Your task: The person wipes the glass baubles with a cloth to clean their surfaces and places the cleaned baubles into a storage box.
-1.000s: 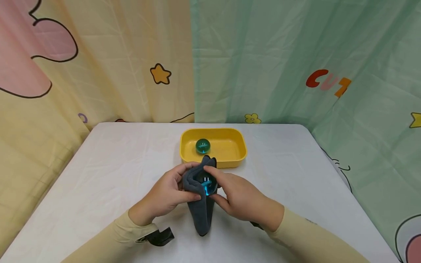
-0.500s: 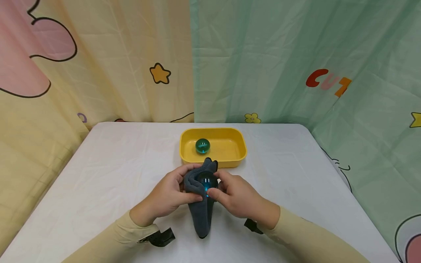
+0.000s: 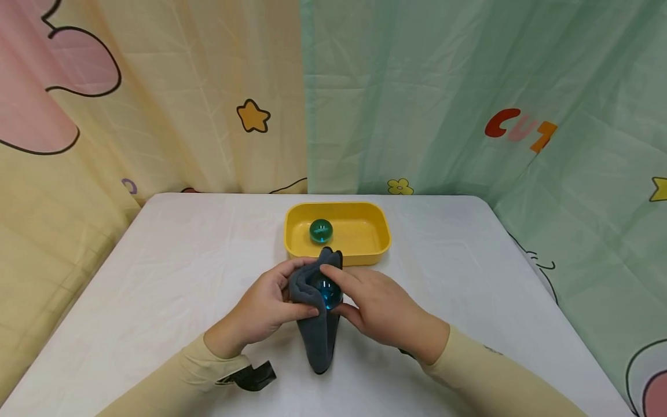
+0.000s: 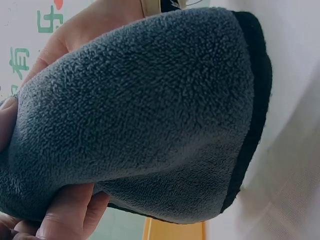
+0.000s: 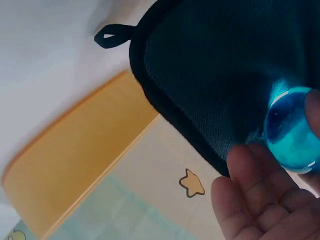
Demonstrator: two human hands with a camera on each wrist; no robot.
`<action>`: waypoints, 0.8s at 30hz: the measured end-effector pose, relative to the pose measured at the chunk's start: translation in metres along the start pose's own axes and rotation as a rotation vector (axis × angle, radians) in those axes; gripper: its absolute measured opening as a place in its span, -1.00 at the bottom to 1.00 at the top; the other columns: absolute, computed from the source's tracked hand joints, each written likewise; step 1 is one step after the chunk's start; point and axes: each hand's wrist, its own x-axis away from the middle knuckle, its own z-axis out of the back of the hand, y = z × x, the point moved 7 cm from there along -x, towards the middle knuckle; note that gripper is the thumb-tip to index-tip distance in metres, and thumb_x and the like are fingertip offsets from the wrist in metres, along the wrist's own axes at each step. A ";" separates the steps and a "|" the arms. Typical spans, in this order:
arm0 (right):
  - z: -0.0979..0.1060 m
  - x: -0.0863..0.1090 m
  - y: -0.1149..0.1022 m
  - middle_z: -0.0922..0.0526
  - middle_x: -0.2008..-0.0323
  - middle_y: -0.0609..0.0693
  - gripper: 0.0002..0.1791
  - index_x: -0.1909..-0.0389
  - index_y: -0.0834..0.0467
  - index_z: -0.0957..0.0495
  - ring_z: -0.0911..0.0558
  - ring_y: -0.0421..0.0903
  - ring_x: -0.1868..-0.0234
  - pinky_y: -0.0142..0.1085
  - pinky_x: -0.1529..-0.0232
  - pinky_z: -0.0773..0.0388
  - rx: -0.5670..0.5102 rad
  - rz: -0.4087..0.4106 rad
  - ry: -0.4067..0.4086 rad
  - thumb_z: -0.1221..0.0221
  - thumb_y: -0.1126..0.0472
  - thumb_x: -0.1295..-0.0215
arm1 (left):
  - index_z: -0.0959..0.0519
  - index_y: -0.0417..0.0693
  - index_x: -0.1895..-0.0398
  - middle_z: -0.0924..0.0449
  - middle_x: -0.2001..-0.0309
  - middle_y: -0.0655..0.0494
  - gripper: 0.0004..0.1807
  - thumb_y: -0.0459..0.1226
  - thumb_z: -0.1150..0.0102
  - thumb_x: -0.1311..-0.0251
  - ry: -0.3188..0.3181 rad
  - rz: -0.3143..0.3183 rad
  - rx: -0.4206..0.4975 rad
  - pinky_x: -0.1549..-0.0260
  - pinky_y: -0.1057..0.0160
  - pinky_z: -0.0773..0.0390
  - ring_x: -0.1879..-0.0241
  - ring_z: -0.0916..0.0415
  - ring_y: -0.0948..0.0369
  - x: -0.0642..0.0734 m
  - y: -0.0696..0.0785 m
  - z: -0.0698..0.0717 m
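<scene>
A clear blue glass ball sits against a folded dark grey towel, in front of the yellow tray. My left hand grips the towel from the left, its thumb on the near side and fingers behind. From the right, my right hand holds the ball between thumb and fingers. The right wrist view shows the same blue ball with fingertips touching it and the towel behind. In the left wrist view the towel hides the ball.
The yellow tray stands just beyond the hands on a white-covered table. Inside it lies a green glass ball. Patterned curtains hang behind the table and along both sides.
My right thumb and fingers shift on the blue ball: the thumb came across its front, then went back to its lower edge. The towel and left hand shift only slightly.
</scene>
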 end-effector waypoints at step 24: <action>-0.009 0.002 0.005 -0.72 -0.16 0.02 -0.11 -0.64 0.10 -0.05 -0.73 -0.15 0.01 -0.23 -0.07 -0.74 -0.207 -0.152 -0.092 -0.33 0.08 -0.47 | -0.30 -0.22 -0.50 -0.50 -0.34 -0.27 -0.16 -0.45 -0.50 -0.17 0.021 -0.007 -0.031 -0.10 0.25 -0.73 -0.17 -0.68 0.01 -0.001 0.002 0.000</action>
